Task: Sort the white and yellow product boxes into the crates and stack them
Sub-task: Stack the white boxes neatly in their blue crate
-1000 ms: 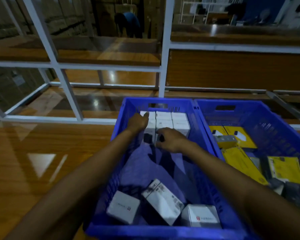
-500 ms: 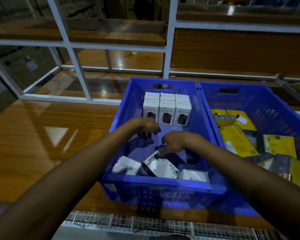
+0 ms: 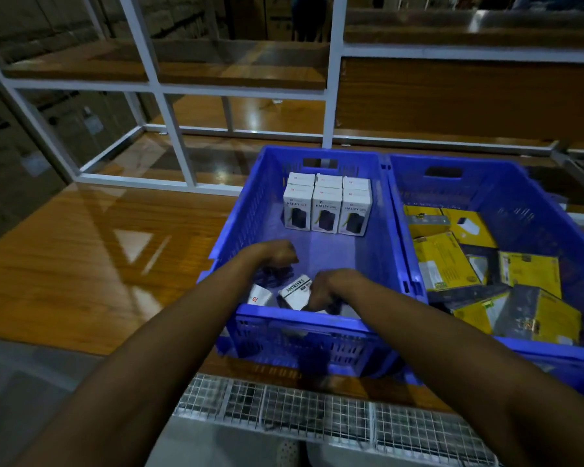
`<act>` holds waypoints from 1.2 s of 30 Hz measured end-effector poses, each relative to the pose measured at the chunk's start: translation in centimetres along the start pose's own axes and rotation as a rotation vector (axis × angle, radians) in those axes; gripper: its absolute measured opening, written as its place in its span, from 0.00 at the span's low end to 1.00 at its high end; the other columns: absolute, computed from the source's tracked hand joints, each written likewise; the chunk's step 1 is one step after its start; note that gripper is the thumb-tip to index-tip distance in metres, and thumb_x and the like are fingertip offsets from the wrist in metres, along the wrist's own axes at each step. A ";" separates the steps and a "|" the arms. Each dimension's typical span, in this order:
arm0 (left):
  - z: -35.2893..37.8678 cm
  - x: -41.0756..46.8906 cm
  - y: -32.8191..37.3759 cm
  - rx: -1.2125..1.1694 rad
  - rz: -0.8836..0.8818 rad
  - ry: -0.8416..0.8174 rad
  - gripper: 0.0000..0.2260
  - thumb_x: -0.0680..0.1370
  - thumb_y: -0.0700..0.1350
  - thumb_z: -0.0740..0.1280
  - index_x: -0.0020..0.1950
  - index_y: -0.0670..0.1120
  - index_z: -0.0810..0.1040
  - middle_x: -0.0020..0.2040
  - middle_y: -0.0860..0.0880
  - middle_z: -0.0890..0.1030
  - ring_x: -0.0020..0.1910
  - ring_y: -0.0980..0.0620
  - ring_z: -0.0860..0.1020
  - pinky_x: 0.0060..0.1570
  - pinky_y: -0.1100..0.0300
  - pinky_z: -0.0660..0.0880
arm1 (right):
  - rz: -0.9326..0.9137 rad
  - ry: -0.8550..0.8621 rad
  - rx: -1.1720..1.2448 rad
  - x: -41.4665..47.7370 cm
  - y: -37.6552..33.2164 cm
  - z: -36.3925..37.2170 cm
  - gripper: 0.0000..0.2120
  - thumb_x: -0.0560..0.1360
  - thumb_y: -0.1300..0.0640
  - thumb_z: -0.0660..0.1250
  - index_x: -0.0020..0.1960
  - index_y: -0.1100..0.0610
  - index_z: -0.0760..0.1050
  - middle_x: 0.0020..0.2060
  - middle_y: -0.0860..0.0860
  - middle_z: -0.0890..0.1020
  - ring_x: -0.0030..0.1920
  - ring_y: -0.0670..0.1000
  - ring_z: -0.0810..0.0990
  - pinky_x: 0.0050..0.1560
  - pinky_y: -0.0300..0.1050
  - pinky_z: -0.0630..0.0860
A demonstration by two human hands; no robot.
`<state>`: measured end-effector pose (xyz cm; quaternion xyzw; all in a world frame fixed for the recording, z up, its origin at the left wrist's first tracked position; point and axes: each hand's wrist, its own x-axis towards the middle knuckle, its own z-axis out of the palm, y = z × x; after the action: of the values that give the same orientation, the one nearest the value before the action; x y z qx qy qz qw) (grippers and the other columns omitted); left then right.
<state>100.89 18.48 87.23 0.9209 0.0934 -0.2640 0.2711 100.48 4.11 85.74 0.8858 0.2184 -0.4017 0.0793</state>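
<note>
Plainly, right fingers [image 3: 315, 299] grasp a white black-lettered box [image 3: 296, 293]; left fingers [image 3: 288, 257] curl, hold unclear.

The left hand [image 3: 277, 253] curls its fingertips under, out of sight, so whether it holds anything is unclear. The right hand [image 3: 326, 287] covers one end of a white box [image 3: 295, 293], its grip hidden. The left crate [image 3: 284, 314] hides a second box [image 3: 258, 295] partly behind its near wall. The right crate [image 3: 506, 200] is cut off at the edge.

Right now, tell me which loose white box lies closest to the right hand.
The lettered white box, tilted by the left crate's near wall, right against the right hand. The smaller white box lies farther left.
</note>
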 end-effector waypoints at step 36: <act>-3.8 2.4 0.4 -1.379 0.377 0.312 0.20 0.72 0.48 0.75 0.57 0.36 0.79 0.57 0.37 0.82 0.53 0.39 0.79 0.59 0.42 0.74 | -0.265 0.572 1.819 -1.3 2.6 -5.8 0.17 0.80 0.41 0.61 0.47 0.52 0.82 0.38 0.50 0.84 0.38 0.51 0.79 0.38 0.44 0.72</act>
<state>104.67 20.34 88.88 0.5680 0.1158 0.0404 0.8138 104.78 3.23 90.44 0.6409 -0.0673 -0.1917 -0.7403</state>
